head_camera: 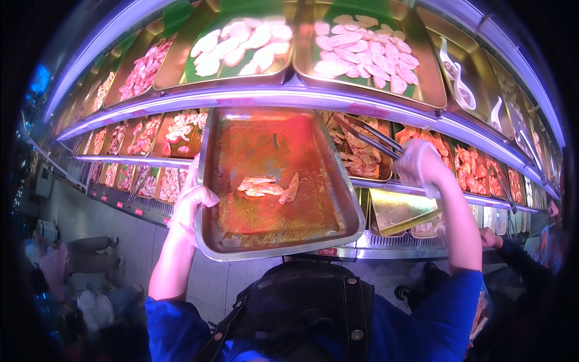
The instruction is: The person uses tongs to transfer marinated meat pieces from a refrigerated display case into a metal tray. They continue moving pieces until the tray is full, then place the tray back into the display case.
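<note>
My left hand, in a clear plastic glove, grips the left rim of a deep steel tray. Reddish marinade coats the tray's floor, and a few pieces of marinated meat, apparently chicken wings, lie near its middle. In my gloved right hand are metal tongs, pointing left into a gold tray on the middle shelf. Marinated wing pieces fill that tray. The tongs' tips reach the wing pieces; whether they pinch one I cannot tell.
Above runs a lit shelf edge carrying trays of pale sliced food and white spoons. Below, a gold tray sits tilted on the lowest shelf. Another person's hand is at the counter on the right. People are at lower left.
</note>
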A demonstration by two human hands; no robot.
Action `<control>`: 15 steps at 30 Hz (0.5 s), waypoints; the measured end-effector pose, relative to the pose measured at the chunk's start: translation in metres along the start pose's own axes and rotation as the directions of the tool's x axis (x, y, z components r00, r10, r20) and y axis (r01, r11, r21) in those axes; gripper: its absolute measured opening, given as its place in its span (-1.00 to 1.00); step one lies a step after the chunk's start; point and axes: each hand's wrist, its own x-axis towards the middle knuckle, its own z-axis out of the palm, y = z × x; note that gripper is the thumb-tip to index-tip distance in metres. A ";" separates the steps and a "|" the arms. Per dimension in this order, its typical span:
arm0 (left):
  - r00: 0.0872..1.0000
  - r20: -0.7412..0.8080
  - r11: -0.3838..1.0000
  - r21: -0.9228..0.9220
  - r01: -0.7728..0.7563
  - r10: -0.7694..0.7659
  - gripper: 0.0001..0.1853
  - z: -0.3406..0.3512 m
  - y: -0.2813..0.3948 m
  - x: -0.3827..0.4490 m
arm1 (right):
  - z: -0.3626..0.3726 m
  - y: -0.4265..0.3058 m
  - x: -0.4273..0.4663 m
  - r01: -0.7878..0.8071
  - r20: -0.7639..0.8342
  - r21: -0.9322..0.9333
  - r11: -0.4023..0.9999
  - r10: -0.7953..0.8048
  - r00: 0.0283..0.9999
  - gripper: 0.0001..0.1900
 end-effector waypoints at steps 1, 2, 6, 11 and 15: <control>1.000 0.018 1.000 -0.012 -0.013 0.013 0.01 -0.001 -0.001 0.000 | -0.008 -0.016 -0.016 0.007 0.002 0.011 1.000 -0.007 1.000 -0.78; 1.000 0.001 1.000 -0.008 0.007 -0.007 0.02 -0.003 -0.003 0.003 | -0.015 -0.033 -0.031 0.001 0.019 0.035 0.999 -0.002 1.000 -0.76; 0.998 0.001 0.998 -0.015 0.055 -0.055 0.04 0.008 -0.001 0.004 | -0.024 -0.089 -0.045 0.169 0.191 -0.286 0.943 -0.117 0.975 -0.73; 0.996 0.054 0.997 -0.033 0.070 -0.069 0.06 0.011 -0.010 0.007 | -0.020 -0.119 -0.031 0.196 0.352 -0.447 0.873 -0.029 0.935 -0.60; 0.992 0.101 0.997 -0.028 0.079 -0.076 0.03 0.007 -0.018 0.009 | -0.034 -0.102 -0.034 0.191 0.254 -0.428 0.883 -0.086 0.963 -0.68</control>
